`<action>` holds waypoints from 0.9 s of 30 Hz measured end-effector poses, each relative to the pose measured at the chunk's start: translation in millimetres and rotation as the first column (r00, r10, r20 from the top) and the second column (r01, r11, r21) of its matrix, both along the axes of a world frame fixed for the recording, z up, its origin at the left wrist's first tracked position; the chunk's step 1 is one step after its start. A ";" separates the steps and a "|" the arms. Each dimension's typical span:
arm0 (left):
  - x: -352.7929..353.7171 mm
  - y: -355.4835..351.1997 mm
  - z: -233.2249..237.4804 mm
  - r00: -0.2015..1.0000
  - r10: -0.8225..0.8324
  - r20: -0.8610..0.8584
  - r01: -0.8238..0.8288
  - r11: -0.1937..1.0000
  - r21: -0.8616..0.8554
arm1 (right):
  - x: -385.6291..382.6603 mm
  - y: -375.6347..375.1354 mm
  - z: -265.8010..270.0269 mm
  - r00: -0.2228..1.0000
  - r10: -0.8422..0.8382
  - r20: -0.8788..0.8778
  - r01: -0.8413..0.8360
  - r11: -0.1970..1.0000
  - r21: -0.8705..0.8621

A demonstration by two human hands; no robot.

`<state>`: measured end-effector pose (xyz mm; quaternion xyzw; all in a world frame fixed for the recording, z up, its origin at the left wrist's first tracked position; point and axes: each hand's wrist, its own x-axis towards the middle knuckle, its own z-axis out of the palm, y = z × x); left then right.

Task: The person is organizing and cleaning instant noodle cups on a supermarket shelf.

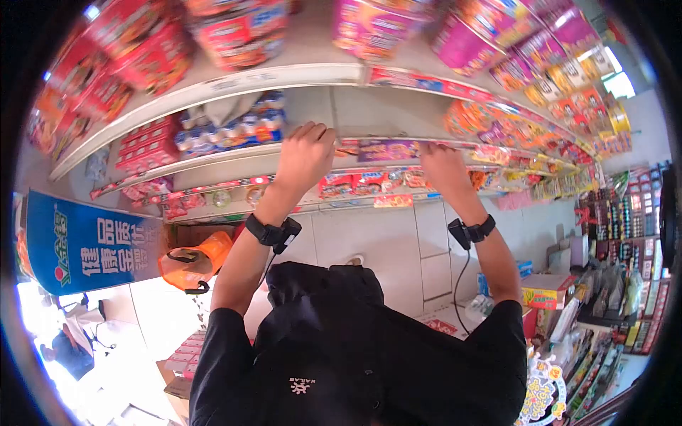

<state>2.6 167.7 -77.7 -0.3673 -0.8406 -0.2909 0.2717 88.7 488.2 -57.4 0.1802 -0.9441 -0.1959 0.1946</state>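
My left hand (307, 150) is at the front edge of a middle shelf, its fingers curled over the edge beside the blue-and-white bottle packs (234, 133). Further right, my right hand (442, 165) rests at the same shelf edge, fingers bent over it. Between the two hands runs a purple label strip (387, 150) on the shelf front. Behind them lies a bare stretch of shelf surface (398, 113). Orange and purple snack packs (469, 119) stand to the right of my right hand. Both wrists wear black straps with small devices.
Red noodle tubs (142, 53) and purple tubs (383, 25) fill the upper shelf. Red packs (362, 183) lie on a lower shelf. A blue sign (92, 241) and an orange bag (202, 259) are at the left. Stocked racks (632, 241) and a yellow-red box (547, 291) stand right.
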 end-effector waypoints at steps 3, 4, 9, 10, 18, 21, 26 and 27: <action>-14.2 -73.4 21.5 0.996 0.009 -0.088 -0.005 0.999 0.046 | -18.4 -88.8 43.7 0.961 -0.222 0.162 0.202 0.971 0.130; -19.0 -100.5 29.3 0.994 -0.010 -0.107 0.015 0.999 0.051 | -23.9 -123.5 55.9 0.966 -0.212 0.147 0.193 0.972 0.135; -46.4 -224.7 73.3 0.976 -0.044 -0.212 0.087 0.976 0.198 | -58.3 -292.9 116.4 0.998 -0.050 0.046 0.048 0.998 0.045; -50.5 -246.8 84.2 0.965 -0.021 -0.262 0.082 0.971 0.223 | -65.8 -322.6 126.1 0.998 -0.049 0.051 0.046 0.997 0.057; -110.4 -384.9 139.8 0.795 0.341 -0.501 -0.107 0.893 0.438 | -126.3 -488.9 223.3 0.791 0.485 -0.373 -0.390 0.869 0.304; -135.8 -424.9 153.2 0.719 0.506 -0.476 -0.198 0.806 0.559 | -144.7 -525.6 281.2 0.641 0.559 -0.526 -0.444 0.829 0.340; -164.8 -463.4 182.2 0.620 0.639 -0.456 -0.155 0.669 0.727 | -168.9 -579.1 346.1 0.474 0.550 -0.688 -0.495 0.813 0.308; -165.0 -469.4 189.2 0.630 0.634 -0.449 -0.135 0.659 0.740 | -177.3 -584.1 351.6 0.525 0.442 -0.728 -0.532 0.838 0.125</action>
